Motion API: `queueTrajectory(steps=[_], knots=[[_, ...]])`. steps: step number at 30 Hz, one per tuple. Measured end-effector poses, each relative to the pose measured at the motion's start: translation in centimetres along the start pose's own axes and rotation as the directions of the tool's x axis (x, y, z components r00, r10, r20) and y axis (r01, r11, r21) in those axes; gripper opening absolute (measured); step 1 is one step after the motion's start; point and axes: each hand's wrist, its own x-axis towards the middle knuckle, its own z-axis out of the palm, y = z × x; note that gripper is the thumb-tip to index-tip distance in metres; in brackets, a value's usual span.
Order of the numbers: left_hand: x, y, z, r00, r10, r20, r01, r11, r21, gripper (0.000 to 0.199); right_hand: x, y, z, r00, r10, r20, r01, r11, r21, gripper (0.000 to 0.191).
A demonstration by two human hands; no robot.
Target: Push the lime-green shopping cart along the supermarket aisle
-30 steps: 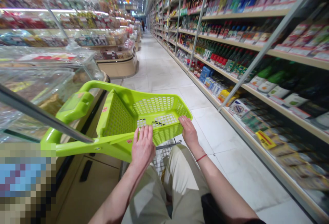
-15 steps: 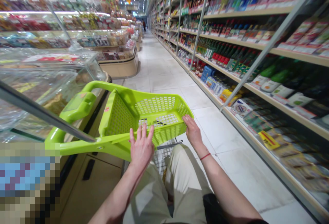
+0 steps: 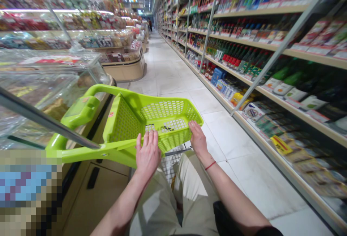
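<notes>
In front of me stands a lime-green plastic shopping cart, side-on, with perforated basket walls and nothing visible inside its upper basket. My left hand lies palm down across the near rim, its fingers stretched out over the edge and not wrapped round it. At the basket's right end, my right hand, with a red string at the wrist, has its fingers bent over the rim; its thumb is hidden. The cart's handle end points left, away from both hands.
Long shelves of bottles, cans and packets line the right side. At left are clear-lidded food bins and tiers of wrapped goods. A tiled aisle runs ahead to a distant person. A grey metal pole crosses at left.
The fingers of my left hand have drawn closer together on the rim. My right hand has shifted slightly left along the basket edge. The cart stays about where it was.
</notes>
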Motion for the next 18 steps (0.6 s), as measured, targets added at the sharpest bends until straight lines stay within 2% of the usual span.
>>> queueTrajectory(steps=[3,5,10,12,15,18], knots=[[-0.1,-0.1,-0.1,1.0,-0.003,-0.001,0.003,1.0,-0.006,0.061,0.1,-1.5,0.1,0.991,-0.109,0.071,0.107,0.994,0.031,0.073],[-0.2,-0.3,-0.2,1.0,-0.023,-0.017,0.023,1.0,0.003,0.059,0.3,-1.3,-0.2,0.984,-0.151,0.1,0.146,0.988,0.05,0.074],[-0.5,-0.5,-0.3,0.998,-0.043,-0.037,0.044,0.999,0.019,0.06,0.6,1.3,-1.3,0.996,-0.058,0.061,0.058,0.998,0.013,0.072],[-0.5,-0.5,-0.3,0.999,-0.03,-0.035,0.031,0.999,0.023,0.061,0.5,1.5,-1.3,0.999,-0.021,0.041,0.021,1.0,-0.002,0.07],[-0.6,-0.6,-0.3,0.999,-0.026,-0.036,0.027,0.999,0.032,0.064,0.2,-0.5,-0.6,0.998,-0.04,0.039,0.04,0.999,0.006,0.072],[-0.6,-0.6,-0.5,0.999,-0.025,-0.036,0.026,0.999,0.024,0.065,-0.1,-4.4,0.5,0.987,-0.133,0.088,0.13,0.991,0.042,0.072]])
